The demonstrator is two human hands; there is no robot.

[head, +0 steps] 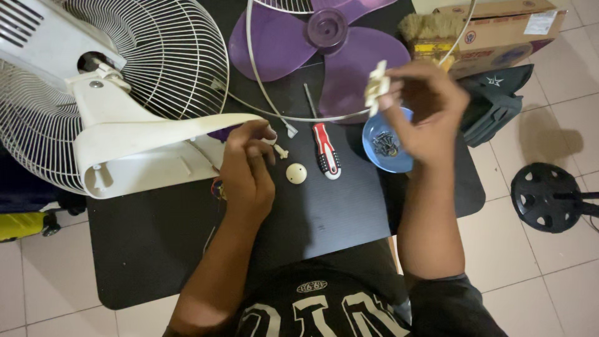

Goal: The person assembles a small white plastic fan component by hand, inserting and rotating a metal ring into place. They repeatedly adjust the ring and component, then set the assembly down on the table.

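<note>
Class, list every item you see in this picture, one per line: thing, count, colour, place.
fan grille: one, white, table's left
motor housing: one, cream, before the grille
fan blade: one, purple, table's top
wire ring: one, white, over the blade
screwdriver: one, red and white, table's centre
round cap: one, cream, beside the screwdriver
bowl: one, blue, holding dark screws
cardboard box: one, brown, top right
fan base: one, black, floor right
table: one, black
left hand: touching a small cream part
right hand: holding a cream clip
</note>
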